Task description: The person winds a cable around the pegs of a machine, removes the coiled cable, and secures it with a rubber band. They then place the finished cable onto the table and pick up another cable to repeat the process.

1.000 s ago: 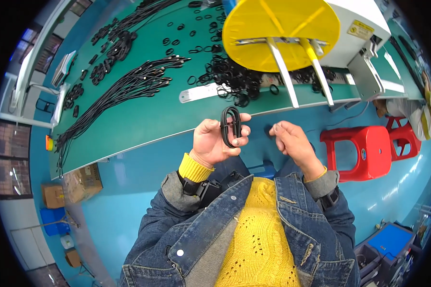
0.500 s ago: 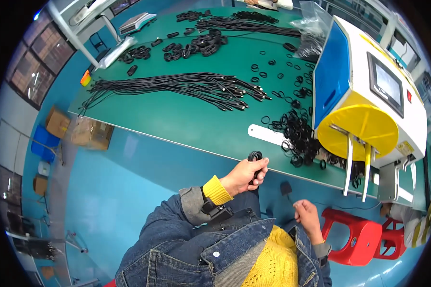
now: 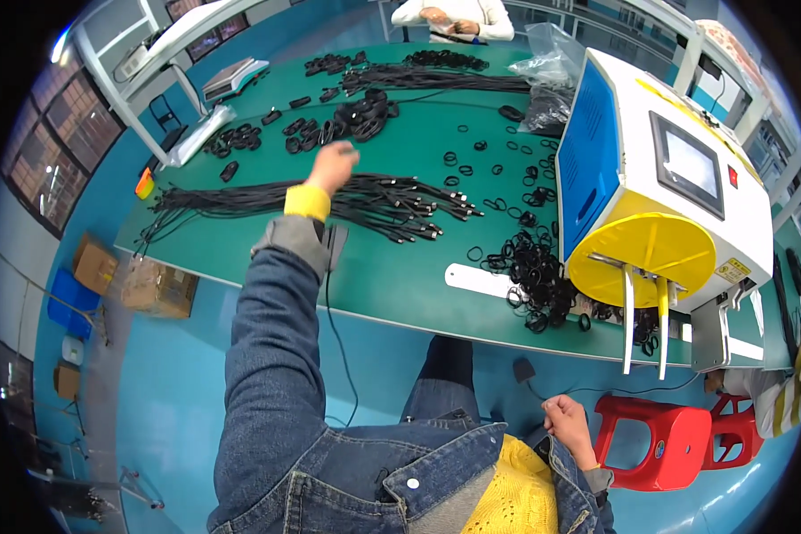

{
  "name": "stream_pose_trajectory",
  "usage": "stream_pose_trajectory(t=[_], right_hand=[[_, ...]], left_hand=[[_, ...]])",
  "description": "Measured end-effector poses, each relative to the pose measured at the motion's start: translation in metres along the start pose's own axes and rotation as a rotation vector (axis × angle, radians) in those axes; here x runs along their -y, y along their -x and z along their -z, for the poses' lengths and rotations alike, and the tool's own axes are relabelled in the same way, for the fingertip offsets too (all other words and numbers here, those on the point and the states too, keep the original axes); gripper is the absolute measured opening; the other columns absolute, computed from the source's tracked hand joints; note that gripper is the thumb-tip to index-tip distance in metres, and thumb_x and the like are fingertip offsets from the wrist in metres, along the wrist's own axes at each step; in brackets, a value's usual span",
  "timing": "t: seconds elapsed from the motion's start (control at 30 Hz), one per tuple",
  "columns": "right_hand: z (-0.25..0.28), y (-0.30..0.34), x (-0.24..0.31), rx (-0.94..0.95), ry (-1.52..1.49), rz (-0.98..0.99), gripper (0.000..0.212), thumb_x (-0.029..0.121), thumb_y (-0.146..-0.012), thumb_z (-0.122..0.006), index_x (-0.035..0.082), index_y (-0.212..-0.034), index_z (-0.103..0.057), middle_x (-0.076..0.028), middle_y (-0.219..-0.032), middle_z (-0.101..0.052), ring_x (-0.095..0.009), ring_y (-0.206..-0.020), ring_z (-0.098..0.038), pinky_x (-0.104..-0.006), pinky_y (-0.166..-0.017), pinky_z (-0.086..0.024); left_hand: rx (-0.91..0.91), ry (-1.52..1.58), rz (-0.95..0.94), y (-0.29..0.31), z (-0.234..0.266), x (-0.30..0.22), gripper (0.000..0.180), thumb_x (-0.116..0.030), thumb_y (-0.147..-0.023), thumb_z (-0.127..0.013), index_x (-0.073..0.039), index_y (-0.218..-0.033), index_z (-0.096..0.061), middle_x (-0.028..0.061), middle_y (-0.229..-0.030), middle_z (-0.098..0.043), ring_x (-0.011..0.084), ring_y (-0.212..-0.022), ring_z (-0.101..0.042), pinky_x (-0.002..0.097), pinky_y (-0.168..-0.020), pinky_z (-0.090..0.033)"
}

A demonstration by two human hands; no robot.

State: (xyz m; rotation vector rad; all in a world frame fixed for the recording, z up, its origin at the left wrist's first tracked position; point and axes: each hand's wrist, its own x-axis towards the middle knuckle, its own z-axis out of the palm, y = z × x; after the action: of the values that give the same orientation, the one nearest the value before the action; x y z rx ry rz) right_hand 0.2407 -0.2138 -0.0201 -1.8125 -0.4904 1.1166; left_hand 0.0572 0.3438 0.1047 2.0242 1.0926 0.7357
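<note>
Over the far side of a bundle of straight black cables (image 3: pixel 383 200), my left hand (image 3: pixel 332 166) reaches out. Its fingers point to the right, slightly blurred and loosely apart, and no coil shows in them. Just beyond it lies a heap of coiled black cables (image 3: pixel 365 114). My right hand (image 3: pixel 570 425) hangs low beyond the table's front edge, fingers curled in with the thumb against them; nothing shows in it. To the right on the green table (image 3: pixel 374 276) lie many small black bands (image 3: pixel 534 267), beside a white flat strip (image 3: pixel 476 279).
A white-and-blue machine (image 3: pixel 641 160) with a yellow disc (image 3: pixel 645 258) and two prongs stands at the right. Red stools (image 3: pixel 654 445) are below it. A scale (image 3: pixel 234 78) sits at the far left. Across the table is another person (image 3: pixel 454 20). A dark foot pedal (image 3: pixel 523 369) lies on the floor.
My left hand has swung forward and left from the table's front edge to the cable heap. The coil it held is no longer visible in it. My right hand has barely moved.
</note>
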Motion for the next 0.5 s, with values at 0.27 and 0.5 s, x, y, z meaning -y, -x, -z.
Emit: stream_pose_trajectory(t=[0.27,0.5], right_hand=[[-0.006,0.003,0.007,-0.015,0.022,0.016,0.015,0.016,-0.086,-0.055,0.002,-0.082,-0.058,0.0,-0.058,-0.053,-0.006,-0.048,-0.047,-0.0198,-0.044,-0.037],[-0.002,0.01,0.004,-0.047,0.016,0.0,0.016,0.016,-0.085,-0.056,0.001,-0.08,-0.057,-0.001,-0.058,-0.054,-0.006,-0.049,-0.047,-0.0213,-0.045,-0.036]], left_hand=[[-0.03,-0.608,-0.511,0.056,-0.072,0.006,0.022,-0.014,-0.076,-0.063,-0.012,-0.097,-0.065,0.012,-0.105,-0.059,0.028,-0.107,-0.051,0.0411,-0.09,-0.041],[0.033,-0.548,-0.621,0.048,-0.057,0.007,0.015,-0.017,-0.078,-0.063,-0.01,-0.091,-0.065,0.0075,-0.094,-0.061,0.0239,-0.094,-0.057,0.0412,-0.078,-0.041]])
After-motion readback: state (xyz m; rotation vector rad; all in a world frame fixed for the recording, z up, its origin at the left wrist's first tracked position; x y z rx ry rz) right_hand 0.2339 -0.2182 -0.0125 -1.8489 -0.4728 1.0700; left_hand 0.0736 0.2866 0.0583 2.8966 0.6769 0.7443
